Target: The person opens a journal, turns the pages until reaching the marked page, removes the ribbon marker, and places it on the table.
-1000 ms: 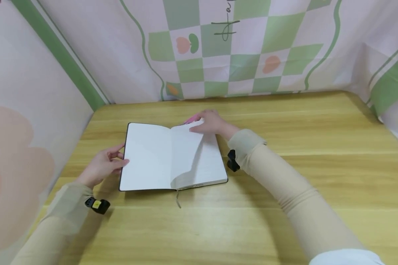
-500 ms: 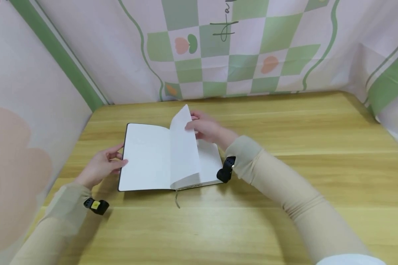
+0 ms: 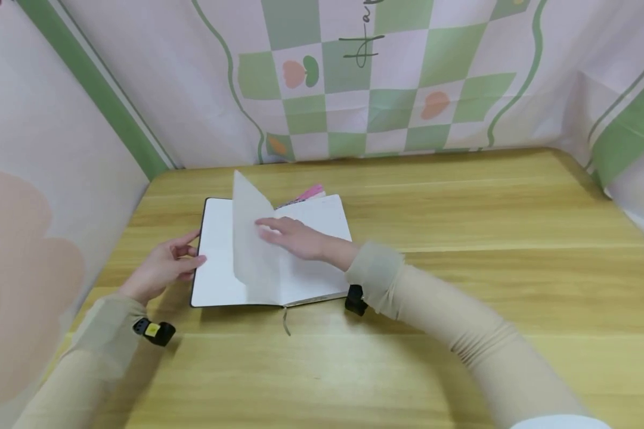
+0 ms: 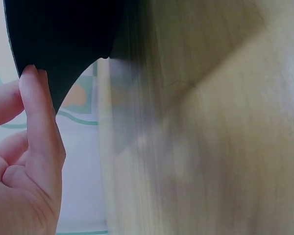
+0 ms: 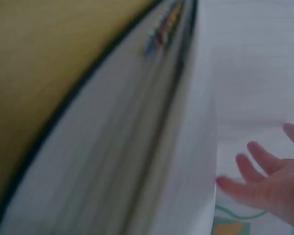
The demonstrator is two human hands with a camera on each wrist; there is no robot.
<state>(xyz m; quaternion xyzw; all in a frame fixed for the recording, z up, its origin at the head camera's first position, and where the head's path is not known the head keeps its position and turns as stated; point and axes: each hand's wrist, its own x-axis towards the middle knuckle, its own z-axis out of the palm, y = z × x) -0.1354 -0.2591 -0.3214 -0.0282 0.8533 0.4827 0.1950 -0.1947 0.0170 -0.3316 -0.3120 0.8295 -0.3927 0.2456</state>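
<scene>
A notebook point(image 3: 322, 280) with blank white pages and a dark cover lies spread on the table. My left hand point(image 3: 163, 265) pinches its left edge between thumb and fingers. In the left wrist view those fingers are against the dark cover point(image 4: 63, 34), whose edge is raised off the wood. A single page point(image 3: 249, 238) stands tilted over the left half, and my right hand point(image 3: 295, 238) touches its right side with extended fingers. The right wrist view shows that hand point(image 5: 274, 186) with fingers spread beside the paper, near the blurred page block point(image 5: 112, 147).
Behind the notebook's top edge a pink item point(image 3: 312, 192) pokes out. A thin ribbon bookmark point(image 3: 286, 322) trails from the spine onto the wooden table point(image 3: 488, 238). A green-and-white checked cloth point(image 3: 349, 107) hangs at the table's back edge.
My right hand went from gripping the page at the top right to pushing it leftward with extended fingers; the page swung past the spine. The left hand stayed at the edge.
</scene>
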